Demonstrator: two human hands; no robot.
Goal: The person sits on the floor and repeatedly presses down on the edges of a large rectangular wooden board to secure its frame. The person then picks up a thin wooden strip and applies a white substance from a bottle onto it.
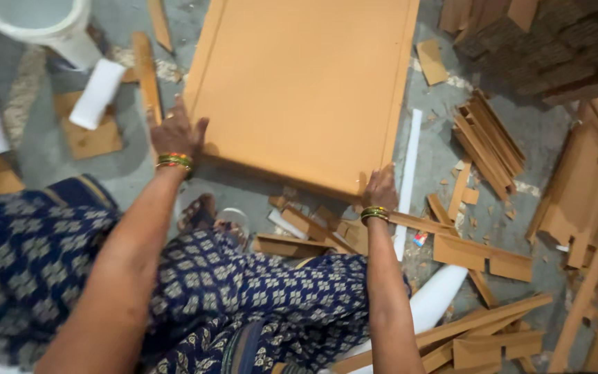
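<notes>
A large tan wooden board (306, 83) lies tilted over the grey floor, its near edge raised. My left hand (176, 131) grips the board's near left corner. My right hand (380, 188) holds the near right corner. Both wrists wear green and gold bangles. My lap, covered in dark blue patterned cloth (195, 291), fills the lower left below the board.
Wood offcuts (479, 253) litter the floor under and right of the board. A stack of thin strips (489, 142) lies to the right, with larger panels (590, 180) beyond. White rolled pieces (97, 93) and a white bucket (43, 21) sit at upper left.
</notes>
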